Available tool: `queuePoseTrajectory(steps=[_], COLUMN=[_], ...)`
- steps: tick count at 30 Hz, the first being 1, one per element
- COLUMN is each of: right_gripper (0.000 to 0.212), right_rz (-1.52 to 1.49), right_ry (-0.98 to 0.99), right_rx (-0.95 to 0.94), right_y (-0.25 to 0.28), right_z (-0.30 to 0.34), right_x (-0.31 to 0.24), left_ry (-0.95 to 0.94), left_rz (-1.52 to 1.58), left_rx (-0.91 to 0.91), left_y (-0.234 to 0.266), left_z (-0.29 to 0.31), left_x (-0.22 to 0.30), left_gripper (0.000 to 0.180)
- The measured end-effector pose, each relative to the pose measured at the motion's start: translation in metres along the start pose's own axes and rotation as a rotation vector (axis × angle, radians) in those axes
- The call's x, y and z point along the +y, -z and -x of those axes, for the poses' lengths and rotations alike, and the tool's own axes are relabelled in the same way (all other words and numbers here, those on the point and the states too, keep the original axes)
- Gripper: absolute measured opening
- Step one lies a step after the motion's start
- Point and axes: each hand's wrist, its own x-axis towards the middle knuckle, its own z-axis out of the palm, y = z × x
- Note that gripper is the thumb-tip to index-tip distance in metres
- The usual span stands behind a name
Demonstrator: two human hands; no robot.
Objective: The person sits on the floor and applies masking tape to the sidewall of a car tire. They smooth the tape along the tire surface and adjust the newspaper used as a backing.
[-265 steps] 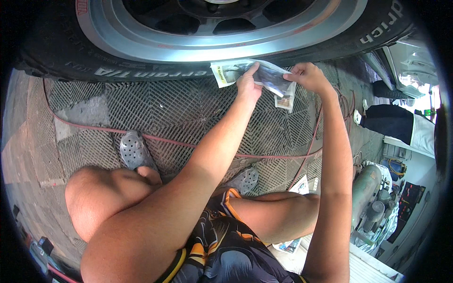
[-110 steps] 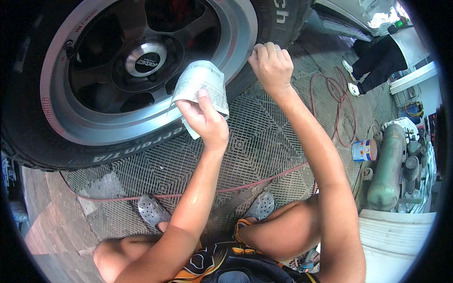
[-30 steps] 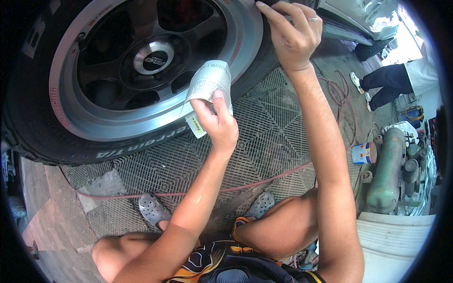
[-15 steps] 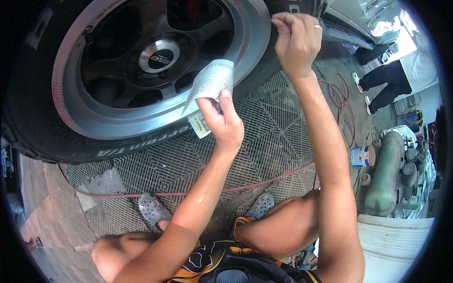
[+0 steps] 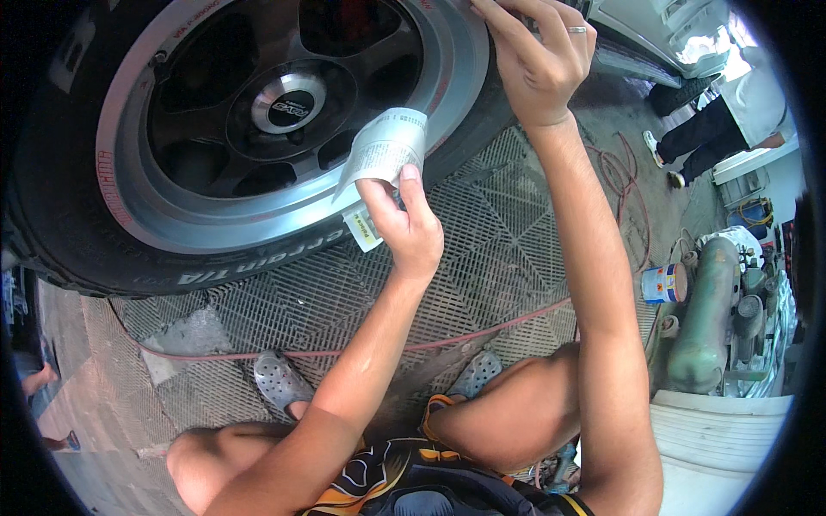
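My left hand (image 5: 404,225) is closed on a curled pale printed sheet (image 5: 387,153), thumb over its near edge. A corner with a yellow-green label (image 5: 363,227) sticks out below the fingers. Behind the sheet stands a large wheel, with a silver-lipped rim (image 5: 206,225), dark spokes and a round centre cap (image 5: 292,107), inside a black tire (image 5: 112,273). My right hand (image 5: 546,64) is up at the tire's right side, wearing a ring. Its thumb and forefinger come together near the top edge of the picture; whatever lies between them cannot be made out.
Black grid matting (image 5: 482,232) covers the floor, crossed by a red hose (image 5: 465,338). To the right are a blue-labelled can (image 5: 662,284), a green tank (image 5: 705,318) and a white ribbed panel (image 5: 723,430). A person (image 5: 718,125) stands at the upper right; another's limbs show far left.
My right hand has moved slightly up and left, its fingers now stretching toward the top edge. My left hand and the sheet stay put. The person at the upper right has shifted position.
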Motion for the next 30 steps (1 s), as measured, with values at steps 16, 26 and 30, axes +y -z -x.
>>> queuePoseTrajectory(steps=[16, 26, 30], right_gripper=[0.018, 0.039, 0.044], right_rz=[-0.026, -1.157, -1.212], right_ry=[-0.217, -1.445, -1.877], right_rx=[-0.173, -1.381, -1.007], right_y=[-0.001, 0.119, 0.119], right_z=[0.039, 0.177, 0.182], right_x=[0.0, -0.046, -0.061], left_ry=[0.014, -0.453, -0.412], left_rz=[0.057, -0.438, -0.278], left_rx=[0.013, -0.337, -0.575], left_y=[-0.012, -0.067, -0.071], left_z=[0.002, 0.017, 0.031], left_x=[-0.006, -0.009, -0.014], left_gripper=[0.031, 0.033, 0.04])
